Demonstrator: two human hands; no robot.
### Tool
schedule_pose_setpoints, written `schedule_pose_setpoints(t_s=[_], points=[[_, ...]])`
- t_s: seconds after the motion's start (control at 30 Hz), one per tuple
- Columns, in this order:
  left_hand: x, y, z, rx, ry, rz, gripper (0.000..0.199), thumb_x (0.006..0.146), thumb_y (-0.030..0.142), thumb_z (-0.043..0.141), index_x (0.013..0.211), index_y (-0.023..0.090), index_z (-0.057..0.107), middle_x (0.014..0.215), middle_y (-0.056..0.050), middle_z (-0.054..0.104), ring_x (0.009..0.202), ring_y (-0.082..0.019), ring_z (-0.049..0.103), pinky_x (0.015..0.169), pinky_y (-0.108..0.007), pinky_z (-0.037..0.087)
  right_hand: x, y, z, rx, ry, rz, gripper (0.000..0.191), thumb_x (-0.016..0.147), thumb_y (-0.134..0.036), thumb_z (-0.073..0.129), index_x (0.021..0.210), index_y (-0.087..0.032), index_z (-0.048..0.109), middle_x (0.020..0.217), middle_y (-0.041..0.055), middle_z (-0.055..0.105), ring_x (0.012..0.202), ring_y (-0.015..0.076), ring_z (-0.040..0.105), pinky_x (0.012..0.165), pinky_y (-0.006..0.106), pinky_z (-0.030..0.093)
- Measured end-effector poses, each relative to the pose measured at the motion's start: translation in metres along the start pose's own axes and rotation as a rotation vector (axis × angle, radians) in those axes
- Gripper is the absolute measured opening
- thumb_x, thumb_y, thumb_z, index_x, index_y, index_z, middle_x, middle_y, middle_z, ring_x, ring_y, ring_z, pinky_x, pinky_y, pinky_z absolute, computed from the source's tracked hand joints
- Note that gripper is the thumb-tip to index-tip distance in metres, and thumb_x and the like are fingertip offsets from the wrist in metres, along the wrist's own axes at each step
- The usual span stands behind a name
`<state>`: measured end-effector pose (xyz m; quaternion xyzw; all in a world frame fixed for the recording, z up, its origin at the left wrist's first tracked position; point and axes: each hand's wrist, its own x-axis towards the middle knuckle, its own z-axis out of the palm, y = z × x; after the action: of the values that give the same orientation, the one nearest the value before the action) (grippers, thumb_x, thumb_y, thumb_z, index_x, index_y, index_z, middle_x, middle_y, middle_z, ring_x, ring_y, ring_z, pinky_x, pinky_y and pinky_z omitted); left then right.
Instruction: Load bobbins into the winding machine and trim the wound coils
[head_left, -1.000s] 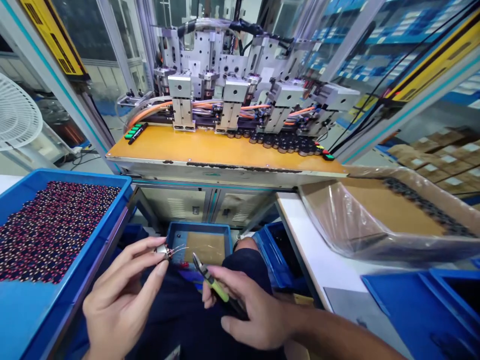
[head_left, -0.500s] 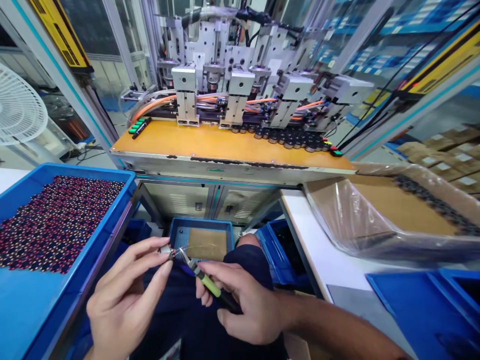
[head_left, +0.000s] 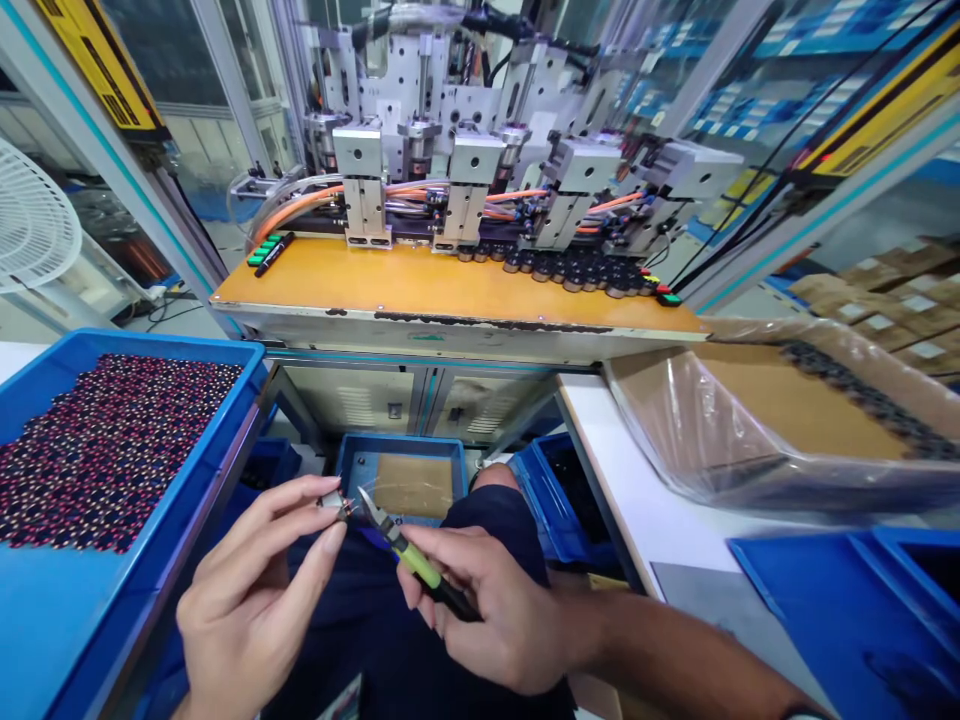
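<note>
so the small metal part (head_left: 328, 499) sits between the fingertips and thumb of the left hand (head_left: 251, 585), out in front of the lap. looks like a stubby silvery cylinder, with tiny bits poking from the end facing right, too small to make out properly. i'd guess it's light and stiff, maybe a bit slick on the smooth shell, and that the end bits bend easily. i'd pinch it by the shell and leave that end alone.

the right hand (head_left: 499, 610) is wrapped around the cutters (head_left: 420, 565), lime and black grips, bare metal nose, tip just beside the part but not obviously touching. so both hands are gripping something, and they're apart from each other.

below there's a blue tray (head_left: 401, 441) with flat brown card (head_left: 412, 484) inside. over left, a bigger smooth plastic bin (head_left: 45, 610) holds a tight, pebbly layer of dark and pinkish pieces (head_left: 127, 440). on the right, a white table (head_left: 622, 445) carries a cardboard box (head_left: 660, 395) in crinkly clear plastic.
</note>
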<state>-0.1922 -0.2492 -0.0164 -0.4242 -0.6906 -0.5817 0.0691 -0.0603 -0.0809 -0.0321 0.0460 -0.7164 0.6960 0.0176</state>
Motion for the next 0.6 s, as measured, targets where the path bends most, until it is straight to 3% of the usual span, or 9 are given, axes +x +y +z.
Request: schedule_pose_setpoints(t_s=[0.07,0.13,0.2,0.4,0.6], points=[[0.000,-0.001,0.000,-0.009,-0.008,0.007,0.031,0.082,-0.003,0.068,0.102,0.020,0.073,0.112,-0.002,0.071,0.103,-0.012,0.068,0.089,-0.020,0.058,-0.002,0.002,-0.001,0.092,0.015,0.013,0.036,0.077,-0.009,0.053,0.112,-0.017,0.049,0.086,0.0002,0.051,0.069,0.0081,0.047,0.064,0.023,0.042],[0.000,-0.004,0.000,-0.013,-0.015,0.039,0.031,0.081,-0.006,0.067,0.100,0.019,0.073,0.113,-0.004,0.069,0.104,-0.013,0.067,0.088,-0.021,0.059,-0.005,0.004,-0.003,0.175,0.002,0.011,0.057,0.080,-0.011,0.057,0.132,-0.018,0.035,0.101,0.0047,0.052,0.083,0.0106,0.053,0.078,0.029,0.047],[-0.001,-0.006,-0.001,-0.049,0.004,0.074,0.034,0.079,-0.009,0.067,0.100,0.018,0.070,0.116,-0.005,0.066,0.106,-0.015,0.067,0.089,-0.024,0.061,-0.009,0.003,-0.007,0.190,-0.024,0.019,0.068,0.080,-0.011,0.059,0.140,-0.020,0.027,0.110,0.0080,0.050,0.092,0.0124,0.055,0.086,0.034,0.048],[-0.003,-0.011,-0.003,-0.313,0.030,0.032,0.060,0.072,-0.018,0.065,0.112,0.024,0.052,0.117,-0.002,0.067,0.106,-0.019,0.072,0.091,-0.033,0.064,-0.014,-0.012,-0.012,0.040,-0.017,0.001,0.053,0.083,-0.009,0.053,0.134,-0.017,0.042,0.092,0.0040,0.055,0.074,0.0097,0.052,0.071,0.027,0.048],[-0.006,-0.013,-0.002,-0.294,-0.005,0.095,0.066,0.070,-0.021,0.062,0.118,0.023,0.051,0.118,-0.001,0.071,0.109,-0.018,0.070,0.099,-0.036,0.061,-0.014,-0.021,-0.013,-0.019,-0.126,-0.075,0.040,0.076,-0.011,0.054,0.115,-0.014,0.058,0.100,0.0085,0.056,0.089,0.0156,0.059,0.081,0.031,0.052]])
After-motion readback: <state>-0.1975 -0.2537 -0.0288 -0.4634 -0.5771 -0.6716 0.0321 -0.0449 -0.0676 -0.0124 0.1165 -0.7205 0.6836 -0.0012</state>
